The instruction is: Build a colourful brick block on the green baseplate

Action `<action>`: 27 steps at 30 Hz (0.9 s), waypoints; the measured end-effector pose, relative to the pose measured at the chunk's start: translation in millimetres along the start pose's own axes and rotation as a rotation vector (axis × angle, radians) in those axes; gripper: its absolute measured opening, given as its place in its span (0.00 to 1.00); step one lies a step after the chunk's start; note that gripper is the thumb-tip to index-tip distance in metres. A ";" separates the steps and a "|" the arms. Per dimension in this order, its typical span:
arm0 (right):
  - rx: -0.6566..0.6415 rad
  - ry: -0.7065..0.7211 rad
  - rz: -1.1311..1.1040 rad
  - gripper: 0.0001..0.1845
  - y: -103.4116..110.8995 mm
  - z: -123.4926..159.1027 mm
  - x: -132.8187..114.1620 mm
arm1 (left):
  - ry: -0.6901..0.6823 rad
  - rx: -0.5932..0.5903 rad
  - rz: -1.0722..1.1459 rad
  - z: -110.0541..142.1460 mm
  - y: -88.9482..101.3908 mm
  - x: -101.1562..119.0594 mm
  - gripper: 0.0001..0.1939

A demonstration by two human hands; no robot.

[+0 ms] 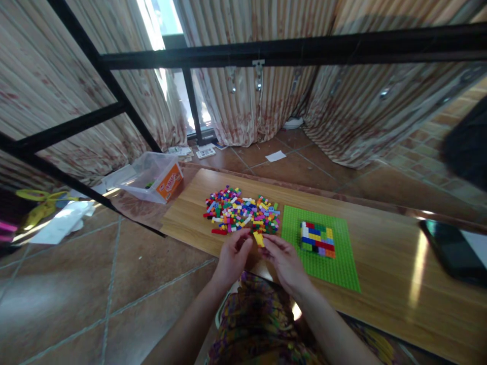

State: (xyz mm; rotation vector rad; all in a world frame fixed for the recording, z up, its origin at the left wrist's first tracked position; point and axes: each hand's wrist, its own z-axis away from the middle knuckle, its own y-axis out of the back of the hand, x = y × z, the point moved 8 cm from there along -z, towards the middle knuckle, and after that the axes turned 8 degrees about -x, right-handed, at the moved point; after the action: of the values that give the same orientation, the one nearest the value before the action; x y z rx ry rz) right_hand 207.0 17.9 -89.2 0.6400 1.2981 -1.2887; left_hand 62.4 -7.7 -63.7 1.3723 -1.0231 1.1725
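A yellow toy building brick (259, 239) is gripped between the thumb and fingers of my right hand (283, 256), just over the table's near edge. Close on its left, my left hand (234, 253) is curled with thumb and fingertips near each other; whatever it may hold is hidden. Beyond both hands spreads a pile of loose multicoloured bricks (243, 208). Right of my right hand lies a green baseplate (342, 268), bearing a low block of joined bricks (317, 240) in white, red, blue, yellow and other colours.
The bricks and baseplate lie on a long wooden table (384, 253). A clear plastic bin (146, 175) with an orange label stands past its left end. A dark phone-like device (452, 251) lies at the right. A black metal frame (228, 57) crosses before the curtains.
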 end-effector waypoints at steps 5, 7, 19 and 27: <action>-0.033 -0.056 -0.170 0.18 -8.0 7.2 -3.3 | 0.137 -0.157 0.301 -1.6 -22.9 5.8 0.12; 0.005 -0.028 -0.092 0.19 -4.6 8.0 -8.1 | 0.170 -0.124 0.303 -0.9 -21.4 6.5 0.12; 0.037 -0.064 -0.218 0.18 -2.6 8.6 -4.6 | 0.270 -0.184 0.347 -0.4 -29.2 6.2 0.12; 0.164 -0.092 -0.248 0.25 12.0 -1.8 4.1 | 0.266 0.036 0.280 -6.4 -8.9 -23.2 0.14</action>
State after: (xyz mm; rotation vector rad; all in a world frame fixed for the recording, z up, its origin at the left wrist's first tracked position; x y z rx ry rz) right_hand 216.6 21.2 -97.0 0.5379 1.2326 -1.6211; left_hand 66.5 -0.4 -88.0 1.0863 -1.0263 1.5421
